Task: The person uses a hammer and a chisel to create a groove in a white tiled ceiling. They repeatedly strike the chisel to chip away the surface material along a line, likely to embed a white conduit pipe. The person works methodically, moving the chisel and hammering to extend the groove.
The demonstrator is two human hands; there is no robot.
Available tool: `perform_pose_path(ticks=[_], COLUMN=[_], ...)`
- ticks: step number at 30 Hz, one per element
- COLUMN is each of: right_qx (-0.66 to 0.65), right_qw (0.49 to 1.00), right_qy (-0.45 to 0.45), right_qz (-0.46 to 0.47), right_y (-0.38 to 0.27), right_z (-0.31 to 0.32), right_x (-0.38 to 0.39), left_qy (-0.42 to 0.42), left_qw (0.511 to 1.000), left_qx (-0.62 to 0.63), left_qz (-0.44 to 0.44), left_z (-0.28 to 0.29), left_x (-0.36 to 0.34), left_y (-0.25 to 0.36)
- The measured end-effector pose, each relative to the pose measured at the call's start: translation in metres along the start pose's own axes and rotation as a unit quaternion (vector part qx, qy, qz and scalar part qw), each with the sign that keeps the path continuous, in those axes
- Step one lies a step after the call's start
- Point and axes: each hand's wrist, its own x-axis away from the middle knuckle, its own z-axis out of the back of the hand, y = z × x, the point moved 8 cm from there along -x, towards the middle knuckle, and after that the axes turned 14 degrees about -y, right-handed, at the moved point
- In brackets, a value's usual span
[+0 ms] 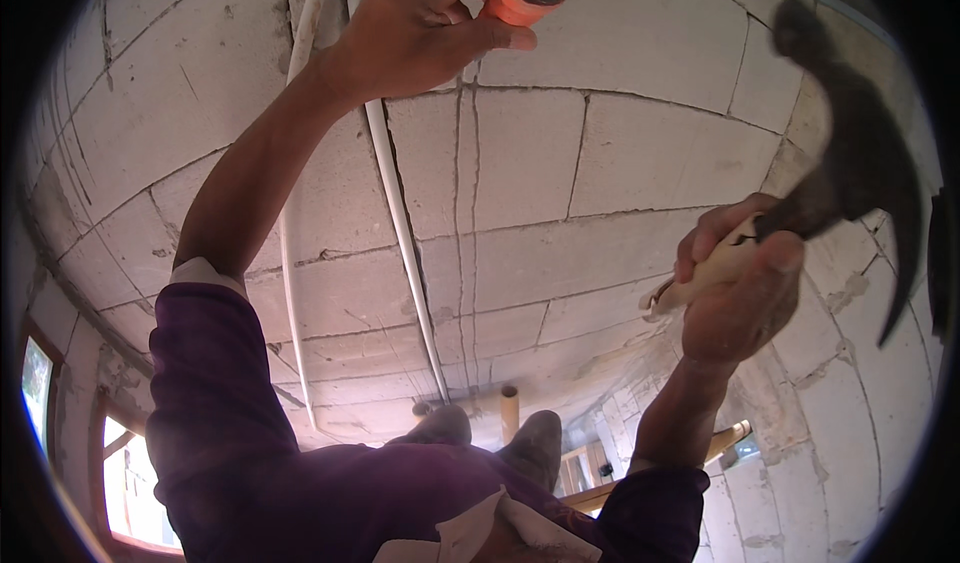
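My left hand (pixel 425 48) is at the top of the view, closed round an orange cylindrical object (pixel 518 8) with a dark grey flat end. My right hand (pixel 740 298) is at the right, wrapped round the pale, tattered handle (pixel 715 268) of a claw hammer (pixel 850 173). The hammer's dark head is raised to the right, apart from the orange object, its curved claw pointing down. Behind my hands is a wall of pale blocks (pixel 660 163) with cut lines running down it.
Two white conduits (pixel 400 213) run down the block wall. My shoes (pixel 530 443) show beyond my purple shirt, near a short upright brown pipe (pixel 509 413). Window openings with wooden frames (pixel 105 438) are at left. A wooden plank (pixel 725 443) lies at lower right, near another block wall.
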Motion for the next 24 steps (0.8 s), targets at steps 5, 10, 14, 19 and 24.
perform_pose_path(ticks=[5,10,14,19,24], right_qx=[-0.048,0.018,-0.169,-0.001,0.097], right_qw=[0.996,0.990,0.966,0.993,0.981], right_qy=[-0.052,-0.125,-0.163,-0.093,-0.165], right_qz=[0.052,0.055,0.107,0.079,-0.024], right_y=[0.012,0.002,0.015,-0.009,0.012], right_z=[-0.024,-0.043,-0.044,-0.039,-0.055], right_x=[-0.023,-0.033,-0.037,-0.040,-0.038], left_qy=[0.010,0.005,0.007,0.007,-0.012], left_qw=[1.000,1.000,0.999,0.999,0.997], left_qx=[0.002,-0.016,0.049,-0.025,-0.036], left_qz=[-0.022,-0.018,0.015,-0.030,0.064], left_z=[-0.003,0.003,-0.002,0.000,-0.008], left_x=[-0.002,0.002,0.003,0.004,0.010], left_y=[0.001,-0.004,-0.006,-0.003,-0.010])
